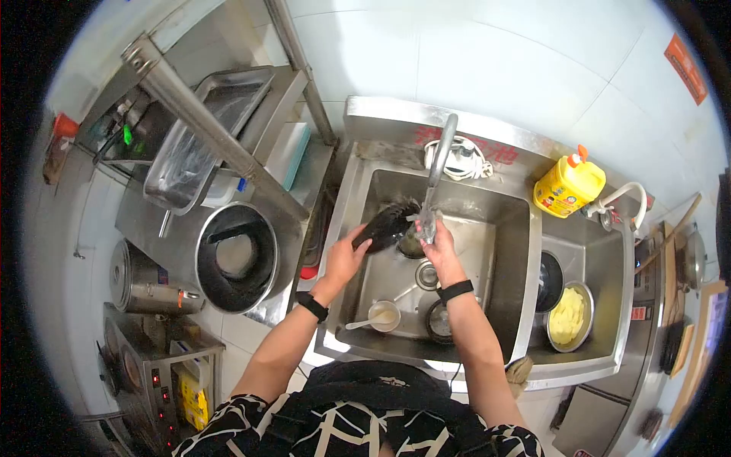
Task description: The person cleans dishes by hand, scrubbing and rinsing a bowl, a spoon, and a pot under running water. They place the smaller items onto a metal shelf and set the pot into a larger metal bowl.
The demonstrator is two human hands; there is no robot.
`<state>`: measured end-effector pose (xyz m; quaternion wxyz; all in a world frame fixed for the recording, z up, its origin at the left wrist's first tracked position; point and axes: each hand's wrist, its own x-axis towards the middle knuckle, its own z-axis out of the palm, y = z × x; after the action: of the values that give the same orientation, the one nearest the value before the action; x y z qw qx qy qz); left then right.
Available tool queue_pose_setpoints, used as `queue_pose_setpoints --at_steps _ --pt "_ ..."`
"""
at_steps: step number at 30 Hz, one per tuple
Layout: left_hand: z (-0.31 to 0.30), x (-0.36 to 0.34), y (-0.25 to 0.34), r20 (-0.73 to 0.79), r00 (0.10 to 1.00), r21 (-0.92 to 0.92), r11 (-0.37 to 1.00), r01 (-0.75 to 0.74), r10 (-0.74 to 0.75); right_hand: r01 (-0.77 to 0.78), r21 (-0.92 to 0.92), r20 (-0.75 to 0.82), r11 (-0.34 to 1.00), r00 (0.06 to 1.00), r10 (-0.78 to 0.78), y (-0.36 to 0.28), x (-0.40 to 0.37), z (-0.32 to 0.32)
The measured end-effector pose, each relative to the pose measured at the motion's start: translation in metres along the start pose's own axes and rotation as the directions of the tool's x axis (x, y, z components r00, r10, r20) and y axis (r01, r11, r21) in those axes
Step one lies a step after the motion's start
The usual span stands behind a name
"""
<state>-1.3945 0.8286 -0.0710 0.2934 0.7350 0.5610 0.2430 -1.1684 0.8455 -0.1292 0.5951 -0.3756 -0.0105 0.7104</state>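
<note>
Over the left basin of a steel sink [487,270], my left hand [348,255] is closed on a dark, elongated object [386,225], whose far end looks bristly. Water runs from the faucet [443,148] between my hands. My right hand [439,245] is held up at the stream, with something pale or clear and wet at its fingers, too blurred to name. Below my hands, the basin holds a drain [426,275], a small white cup [384,316] with a handle or spoon, and a round dark-rimmed item [439,320] partly behind my right wrist.
The right basin holds a bowl of pale yellow slices [567,315] and a dark bowl [547,282]. A yellow bottle [569,185] and coiled white hose [463,158] stand behind. At left are a large dark pot [237,257], metal trays [180,169] and a shelf post [221,129].
</note>
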Motion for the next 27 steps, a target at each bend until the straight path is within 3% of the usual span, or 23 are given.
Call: queue_pose_setpoints --at_steps 1,2,3,5,6,7,9,11,13,15,17,18,19,21,22,23,24,25,26,27 --pt "0.0 -0.001 -0.004 -0.017 0.996 -0.105 0.991 0.082 -0.084 -0.003 -0.005 0.007 1.0 1.0 0.003 0.0 -0.002 -0.004" --pt "0.002 -0.002 -0.006 0.066 0.983 -0.281 0.942 0.182 -0.17 0.034 -0.012 -0.051 0.999 0.998 -0.034 0.001 -0.008 -0.009" --pt "0.004 -0.001 -0.002 0.059 0.983 -0.285 0.941 0.182 -0.172 0.071 -0.023 -0.109 0.997 0.991 -0.073 0.0 -0.016 -0.016" --pt "0.01 0.004 0.01 0.282 0.916 -0.593 0.698 0.401 -0.287 0.048 -0.023 -0.087 0.999 0.995 -0.05 -0.004 -0.035 -0.031" --pt "0.011 0.006 0.021 0.322 0.903 -0.663 0.613 0.429 -0.284 0.058 0.043 -0.195 0.997 0.98 -0.048 -0.006 -0.045 -0.037" --pt "0.015 0.009 0.03 0.323 0.907 -0.67 0.61 0.422 -0.272 0.079 0.106 -0.3 0.991 0.953 -0.044 -0.007 -0.054 -0.046" --pt "0.023 0.017 0.05 0.425 0.876 -0.775 0.408 0.482 -0.227 0.093 0.136 -0.268 0.986 0.962 -0.054 -0.004 -0.071 -0.066" --pt "0.034 0.026 0.06 0.488 0.853 -0.757 0.398 0.518 -0.182 0.11 0.174 -0.235 0.979 0.97 -0.068 -0.007 -0.086 -0.079" --pt "0.042 0.029 0.073 0.506 0.854 -0.791 0.332 0.514 -0.118 0.118 0.097 -0.291 0.988 0.953 -0.085 -0.005 -0.101 -0.086" --pt "0.043 0.026 0.083 0.483 0.87 -0.789 0.38 0.483 -0.105 0.16 0.011 -0.211 0.987 0.965 -0.154 -0.005 -0.115 -0.091" --pt "0.041 0.021 0.085 0.451 0.887 -0.786 0.425 0.448 -0.102 0.167 -0.218 -0.247 0.962 0.944 -0.22 -0.004 -0.128 -0.087" --pt "0.04 0.018 0.082 0.414 0.905 -0.759 0.511 0.403 -0.099 0.148 -0.209 -0.367 0.967 0.904 -0.218 -0.005 -0.137 -0.072" --pt "0.036 0.014 0.078 0.37 0.924 -0.725 0.591 0.355 -0.101 0.143 -0.214 -0.356 0.966 0.91 -0.214 -0.002 -0.14 -0.072" --pt "0.025 -0.001 0.069 0.236 0.969 -0.504 0.843 0.186 -0.073 0.099 -0.333 -0.315 0.938 0.926 -0.209 0.006 -0.149 -0.077" --pt "0.032 -0.001 0.047 0.158 0.986 -0.153 0.985 0.084 -0.059 0.141 -0.454 -0.267 0.88 0.921 -0.285 0.013 -0.15 -0.083" --pt "-0.003 -0.027 0.071 0.061 0.994 -0.172 0.982 -0.083 0.095 0.114 -0.492 -0.307 0.863 0.905 -0.294 0.019 -0.15 -0.09" --pt "-0.022 -0.043 0.074 0.071 0.984 -0.115 0.981 -0.155 0.164 0.087 -0.532 -0.336 0.842 0.891 -0.305 0.027 -0.146 -0.092" --pt "-0.029 -0.059 0.062 -0.159 0.919 -0.03 0.928 -0.371 0.362 0.053 -0.482 -0.349 0.874 0.904 -0.248 0.032 -0.142 -0.112" --pt "-0.058 -0.077 0.074 -0.035 0.973 -0.04 0.973 -0.229 0.228 0.016 -0.431 -0.361 0.902 0.913 -0.189 0.036 -0.138 -0.131" --pt "-0.075 -0.09 0.067 -0.079 0.963 0.017 0.967 -0.256 0.257 -0.007 -0.428 -0.375 0.904 0.911 -0.171 0.039 -0.146 -0.128"
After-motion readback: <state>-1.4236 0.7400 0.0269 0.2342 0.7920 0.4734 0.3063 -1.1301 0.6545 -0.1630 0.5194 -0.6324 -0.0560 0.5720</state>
